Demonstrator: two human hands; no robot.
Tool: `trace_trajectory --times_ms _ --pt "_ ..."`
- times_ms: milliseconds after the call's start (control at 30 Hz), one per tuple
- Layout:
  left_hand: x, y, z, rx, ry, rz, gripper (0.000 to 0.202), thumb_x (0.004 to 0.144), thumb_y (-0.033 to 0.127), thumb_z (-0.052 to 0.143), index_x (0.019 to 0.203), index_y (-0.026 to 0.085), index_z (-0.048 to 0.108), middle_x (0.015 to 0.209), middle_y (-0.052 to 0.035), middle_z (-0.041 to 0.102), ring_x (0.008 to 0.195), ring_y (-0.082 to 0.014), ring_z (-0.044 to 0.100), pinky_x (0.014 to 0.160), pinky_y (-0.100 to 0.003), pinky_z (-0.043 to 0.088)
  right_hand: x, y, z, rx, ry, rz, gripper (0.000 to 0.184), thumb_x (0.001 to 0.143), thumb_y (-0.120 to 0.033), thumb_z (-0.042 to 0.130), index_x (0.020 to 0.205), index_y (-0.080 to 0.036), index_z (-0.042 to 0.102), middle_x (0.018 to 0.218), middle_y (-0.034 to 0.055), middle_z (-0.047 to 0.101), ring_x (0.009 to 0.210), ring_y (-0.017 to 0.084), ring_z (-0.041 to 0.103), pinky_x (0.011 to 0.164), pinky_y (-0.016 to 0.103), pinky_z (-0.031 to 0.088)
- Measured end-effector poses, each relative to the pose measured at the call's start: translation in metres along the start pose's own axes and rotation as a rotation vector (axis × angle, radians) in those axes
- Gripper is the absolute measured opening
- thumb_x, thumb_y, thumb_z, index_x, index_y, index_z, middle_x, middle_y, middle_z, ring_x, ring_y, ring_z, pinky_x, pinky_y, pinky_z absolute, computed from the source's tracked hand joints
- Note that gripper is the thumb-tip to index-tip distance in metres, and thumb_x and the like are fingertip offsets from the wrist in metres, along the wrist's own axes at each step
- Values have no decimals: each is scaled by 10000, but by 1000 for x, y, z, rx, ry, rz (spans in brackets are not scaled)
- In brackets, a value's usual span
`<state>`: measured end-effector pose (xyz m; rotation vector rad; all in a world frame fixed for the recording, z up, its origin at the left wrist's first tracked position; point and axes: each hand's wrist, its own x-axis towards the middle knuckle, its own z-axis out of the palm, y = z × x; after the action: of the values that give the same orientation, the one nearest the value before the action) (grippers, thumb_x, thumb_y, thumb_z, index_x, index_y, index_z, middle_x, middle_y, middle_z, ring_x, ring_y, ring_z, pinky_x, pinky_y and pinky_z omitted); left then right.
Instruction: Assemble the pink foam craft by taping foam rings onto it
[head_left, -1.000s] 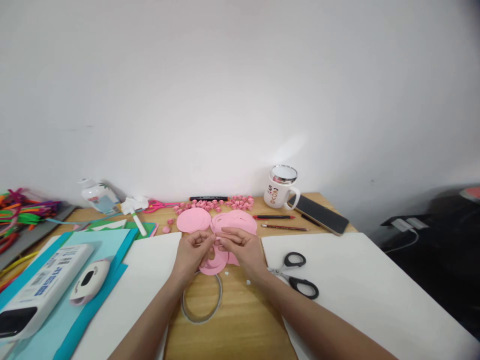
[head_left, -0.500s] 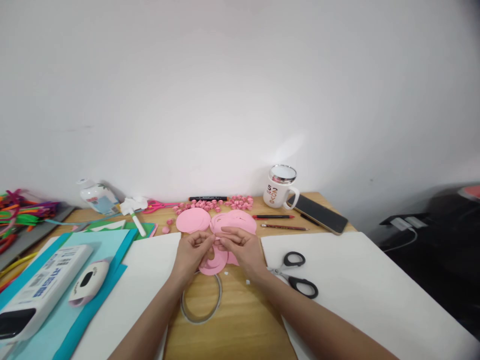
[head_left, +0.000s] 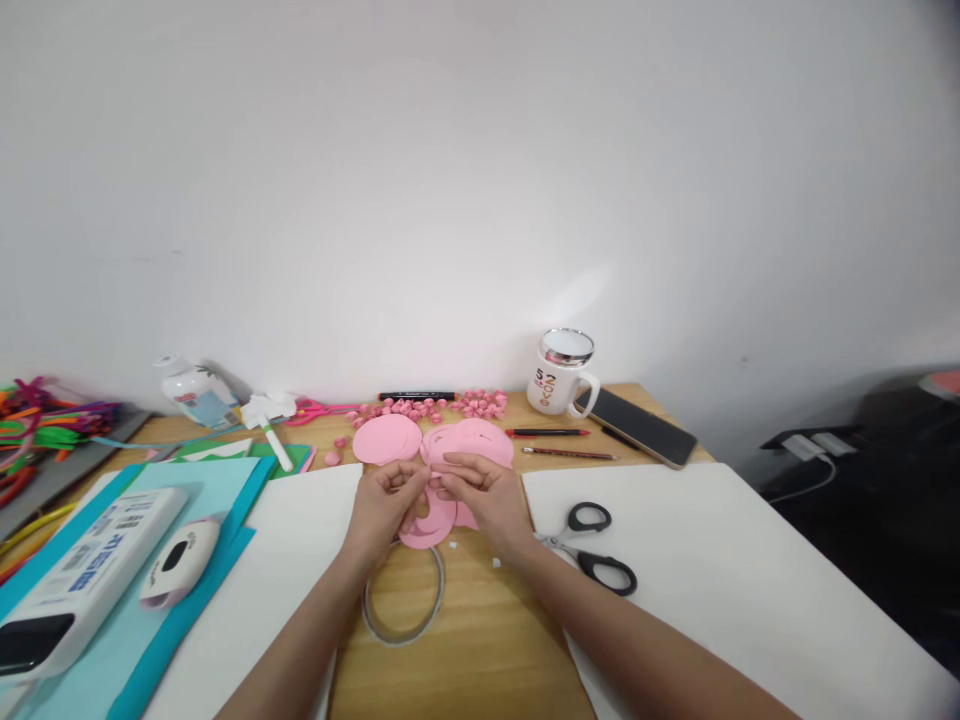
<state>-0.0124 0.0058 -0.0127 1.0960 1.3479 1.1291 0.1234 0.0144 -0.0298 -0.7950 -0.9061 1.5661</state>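
Observation:
My left hand (head_left: 386, 508) and my right hand (head_left: 487, 500) meet over the middle of the table, thumbs and fingers pinched together at the tips. A small piece of pink paper (head_left: 433, 477) shows between the fingertips, mostly hidden by them. Cut pink paper circles (head_left: 385, 440) lie just beyond the hands, with a looser pink pile (head_left: 480, 436) to their right. Below the fingers is a curved pink paper piece (head_left: 433, 535). A roll of tape (head_left: 440, 598) lies flat near my left wrist. Black-handled scissors (head_left: 589, 517) rest by my right wrist, their blades partly hidden.
Several small pink paper rosettes (head_left: 409, 410) sit along the wall beside a black marker (head_left: 417, 397). A lidded mug (head_left: 551, 388), a phone (head_left: 645, 428) and pencils (head_left: 570, 454) are at the back right. White sheets (head_left: 712, 580) flank the hands; a white device (head_left: 97, 570) lies left.
Both hands stay pinched at the same spot, with barely any visible movement. The view has shifted very slightly.

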Motion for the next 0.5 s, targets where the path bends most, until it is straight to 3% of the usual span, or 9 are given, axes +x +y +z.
trace_trajectory --times_ms 500 --pt "-1 1 2 3 7 12 263 673 380 634 667 126 566 400 30 543 276 -31 332 293 -135 222 0 0 -1 -14 38 9 347 579 -277 734 872 -135 616 825 93 713 725 217 675 691 359 545"
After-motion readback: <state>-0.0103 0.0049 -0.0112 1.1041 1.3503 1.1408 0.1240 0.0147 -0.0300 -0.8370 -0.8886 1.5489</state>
